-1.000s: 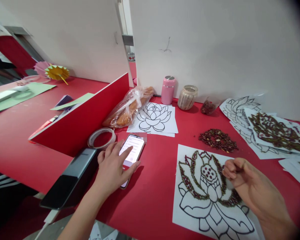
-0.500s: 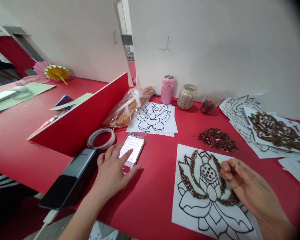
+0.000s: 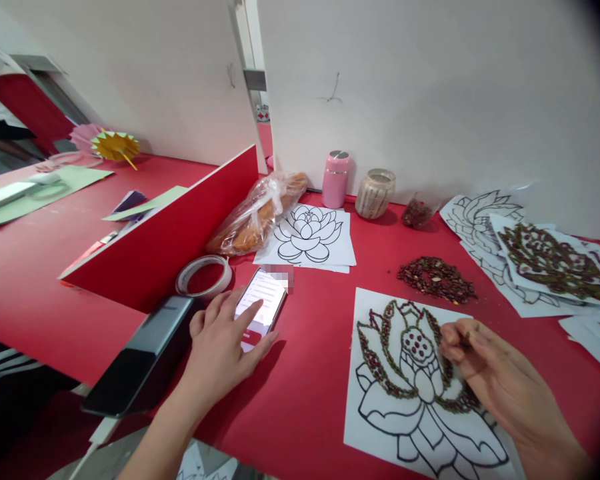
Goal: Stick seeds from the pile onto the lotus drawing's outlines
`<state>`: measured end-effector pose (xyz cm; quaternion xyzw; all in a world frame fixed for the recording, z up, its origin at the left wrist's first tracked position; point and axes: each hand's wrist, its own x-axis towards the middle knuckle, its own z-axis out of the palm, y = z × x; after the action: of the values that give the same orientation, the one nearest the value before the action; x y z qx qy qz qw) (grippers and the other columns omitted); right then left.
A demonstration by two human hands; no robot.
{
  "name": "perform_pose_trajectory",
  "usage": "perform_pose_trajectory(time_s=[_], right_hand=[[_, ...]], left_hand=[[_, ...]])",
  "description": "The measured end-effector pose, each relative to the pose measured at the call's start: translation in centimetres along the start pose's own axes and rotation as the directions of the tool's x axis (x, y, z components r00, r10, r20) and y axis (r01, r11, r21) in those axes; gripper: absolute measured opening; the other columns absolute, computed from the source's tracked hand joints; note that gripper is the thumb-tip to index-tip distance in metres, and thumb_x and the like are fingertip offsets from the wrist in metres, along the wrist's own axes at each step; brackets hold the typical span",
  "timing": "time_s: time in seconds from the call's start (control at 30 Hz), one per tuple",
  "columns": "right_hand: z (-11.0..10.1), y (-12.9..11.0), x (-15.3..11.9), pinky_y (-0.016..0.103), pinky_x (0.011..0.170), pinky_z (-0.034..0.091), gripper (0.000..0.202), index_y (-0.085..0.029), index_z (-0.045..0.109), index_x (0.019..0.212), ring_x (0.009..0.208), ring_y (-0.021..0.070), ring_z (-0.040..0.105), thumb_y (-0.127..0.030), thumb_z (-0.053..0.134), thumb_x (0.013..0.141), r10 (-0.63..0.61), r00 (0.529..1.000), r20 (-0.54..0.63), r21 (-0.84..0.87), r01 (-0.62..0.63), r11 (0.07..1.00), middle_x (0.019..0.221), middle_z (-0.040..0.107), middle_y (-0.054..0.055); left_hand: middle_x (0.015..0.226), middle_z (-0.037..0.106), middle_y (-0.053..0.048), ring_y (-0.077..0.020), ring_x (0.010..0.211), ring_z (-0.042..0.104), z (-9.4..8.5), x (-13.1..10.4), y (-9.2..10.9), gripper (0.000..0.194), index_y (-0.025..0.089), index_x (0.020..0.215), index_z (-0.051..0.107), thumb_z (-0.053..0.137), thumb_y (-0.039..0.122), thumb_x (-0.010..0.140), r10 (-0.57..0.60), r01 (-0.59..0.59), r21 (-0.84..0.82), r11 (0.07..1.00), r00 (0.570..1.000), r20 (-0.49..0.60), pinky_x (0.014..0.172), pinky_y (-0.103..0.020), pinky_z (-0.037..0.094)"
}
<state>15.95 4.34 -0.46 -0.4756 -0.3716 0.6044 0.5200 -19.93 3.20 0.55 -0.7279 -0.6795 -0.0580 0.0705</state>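
Observation:
My left hand (image 3: pixel 220 353) is over a lit phone (image 3: pixel 266 293) lying on the red table, its fingers spread and the index finger at the screen. On the right, my right hand (image 3: pixel 500 380) is closed in a pinch above the right side of a lotus drawing (image 3: pixel 385 427). A tiny dark greenish speck shows at its fingertips, too small to name. Green and dark red beans or seeds line the drawing's upper petals; the lower petals are bare outlines. Behind the drawing lies a loose pile of dark red beans (image 3: pixel 435 279).
A roll of tape (image 3: pixel 203 277), a dark phone on a stand (image 3: pixel 140 360) and a red divider (image 3: pixel 180 233) are at left. Behind are bagged bread (image 3: pixel 260 213), another lotus drawing (image 3: pixel 310 237), a pink flask (image 3: pixel 335 180) and a jar (image 3: pixel 375 195). Seed-covered sheets (image 3: pixel 555 260) lie at right.
My left hand has shifted slightly left, its index finger now a little lower on the screen. My right hand keeps its pinch in the same place.

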Motion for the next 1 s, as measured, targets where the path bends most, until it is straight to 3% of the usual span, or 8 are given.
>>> perform_pose_trajectory(time_s=[0.33, 1.0], right_hand=[[-0.2, -0.1, 0.0, 0.021, 0.06, 0.044, 0.017, -0.02, 0.051, 0.067, 0.068, 0.0123, 0.043, -0.031, 0.058, 0.077, -0.008, 1.0, -0.028, -0.006, 0.008, 1.0, 0.075, 0.046, 0.001], [0.3, -0.2, -0.2, 0.021, 0.062, 0.044, 0.017, -0.02, 0.053, 0.068, 0.068, 0.0122, 0.043, -0.033, 0.058, 0.077, 0.029, 0.999, -0.032, -0.018, -0.03, 0.999, 0.076, 0.049, 0.001]], left_hand=[[0.128, 0.043, -0.015, -0.0375, 0.12, 0.032, 0.4, 1.8, 0.5, 0.052, 0.021, 0.115, 0.057, 0.041, 0.056, 0.08, -0.005, 0.005, -0.007, 1.0, 1.0, -0.028, 0.086, -0.054, 0.03], [0.125, 0.047, -0.015, -0.0357, 0.116, 0.037, -0.6, 0.2, 0.1, 0.051, 0.019, 0.109, 0.06, 0.038, 0.054, 0.08, -0.015, 0.015, 0.003, 1.0, 1.0, -0.016, 0.082, -0.051, 0.033]])
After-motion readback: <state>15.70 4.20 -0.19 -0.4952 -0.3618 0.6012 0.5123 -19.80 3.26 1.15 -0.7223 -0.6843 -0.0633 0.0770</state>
